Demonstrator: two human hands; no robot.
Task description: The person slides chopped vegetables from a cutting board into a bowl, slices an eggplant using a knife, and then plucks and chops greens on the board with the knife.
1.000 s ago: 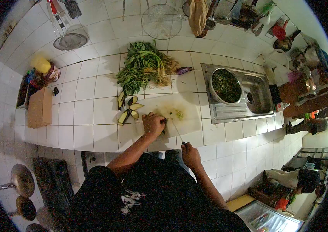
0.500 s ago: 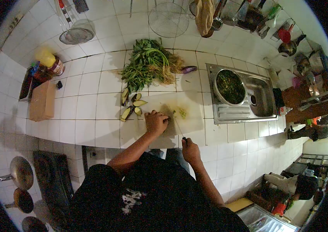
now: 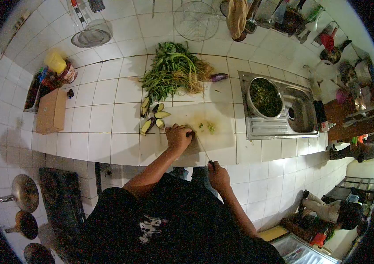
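Note:
My left hand [image 3: 179, 138] is on the pale cutting board [image 3: 222, 136], its fingers curled over a small dark piece [image 3: 190, 133] that looks like eggplant. Most of that piece is hidden under the fingers. In my right hand [image 3: 218, 177] is the dark handle of a knife [image 3: 203, 147]; its thin blade slants up to the fingertips of my left hand. Small green scraps [image 3: 207, 127] lie right of the blade. Several cut eggplant pieces [image 3: 162, 115], pale inside with dark skin, rest by the board's left edge.
Leafy greens with roots [image 3: 169, 72] lie behind the board, beside a purple eggplant [image 3: 219, 77]. A bowl of chopped greens [image 3: 265, 97] stands on the steel sink [image 3: 299, 127]. At left sits a cardboard box [image 3: 51, 111]. Another person [image 3: 328, 210] is at lower right.
The view has shifted slightly. Both hands stay in nearly the same place, the left on the dark piece and the right on the knife, with the blade tip still close to the left fingertips.

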